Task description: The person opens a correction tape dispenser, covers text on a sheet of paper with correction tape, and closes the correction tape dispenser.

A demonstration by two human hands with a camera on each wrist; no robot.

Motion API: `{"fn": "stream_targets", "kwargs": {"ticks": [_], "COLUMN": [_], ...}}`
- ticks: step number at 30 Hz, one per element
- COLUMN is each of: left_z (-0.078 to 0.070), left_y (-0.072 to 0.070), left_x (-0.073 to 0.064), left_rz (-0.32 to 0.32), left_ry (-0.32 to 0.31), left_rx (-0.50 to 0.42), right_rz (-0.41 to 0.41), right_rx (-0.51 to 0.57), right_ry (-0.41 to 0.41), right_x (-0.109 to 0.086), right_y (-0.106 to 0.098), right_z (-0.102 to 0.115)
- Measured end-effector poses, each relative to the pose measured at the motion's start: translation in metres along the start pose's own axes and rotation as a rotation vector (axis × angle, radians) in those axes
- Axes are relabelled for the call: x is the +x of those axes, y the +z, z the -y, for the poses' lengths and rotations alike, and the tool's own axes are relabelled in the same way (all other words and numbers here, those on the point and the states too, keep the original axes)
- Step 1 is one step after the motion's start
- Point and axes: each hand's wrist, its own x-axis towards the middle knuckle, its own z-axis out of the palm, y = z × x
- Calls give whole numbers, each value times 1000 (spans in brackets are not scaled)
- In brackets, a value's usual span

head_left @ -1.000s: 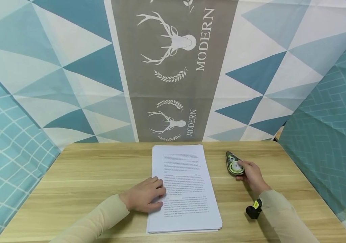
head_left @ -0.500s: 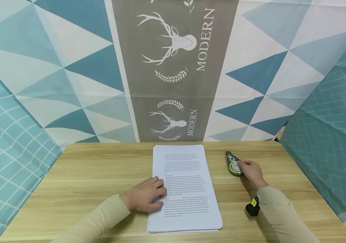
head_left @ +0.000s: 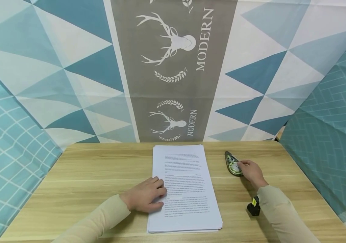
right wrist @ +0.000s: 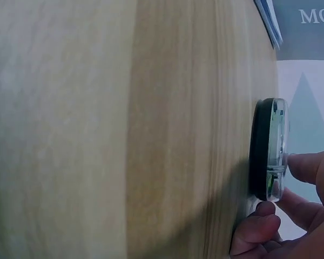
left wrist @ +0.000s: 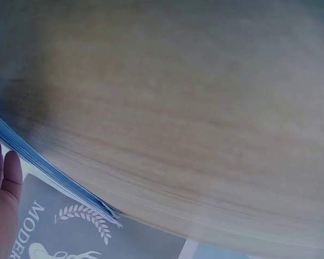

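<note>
A green and black correction tape dispenser with a clear cover lies on the table to the right of the paper. My right hand pinches its near end. In the right wrist view, the thumb meets the clear top of the dispenser, while curled fingers sit low by its end. A thick stack of printed paper lies in the middle. On its left edge rests my left hand, fingers relaxed and slightly bent. Only part of that hand shows in the left wrist view, beside the stack's edge.
The wooden table extends on both sides of the paper. Behind it hangs a patterned cloth with deer heads and triangles. A small black wrist camera sits at the right sleeve.
The correction tape dispenser has come down from a slight tilt to lie flatter on the table, shifting slightly left. Fingers that showed beneath it are now hidden. The left hand stays put.
</note>
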Motion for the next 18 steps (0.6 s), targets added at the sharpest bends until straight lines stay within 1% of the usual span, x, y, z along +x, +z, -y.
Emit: {"fn": "stream_targets", "kwargs": {"ticks": [6, 13, 18], "left_z": [-1, -2, -4], "left_y": [-1, -1, -3], "left_x": [-1, -2, -1], "left_rz": [6, 14, 10], "left_ry": [-10, -23, -40], "left_rx": [-3, -6, -5], "right_rz": [1, 28, 18], "right_rx": [11, 50, 24], "right_ry": [-1, -3, -3], "right_x": [1, -1, -5], "right_y": [1, -1, -5], "right_z": [0, -1, 1]}}
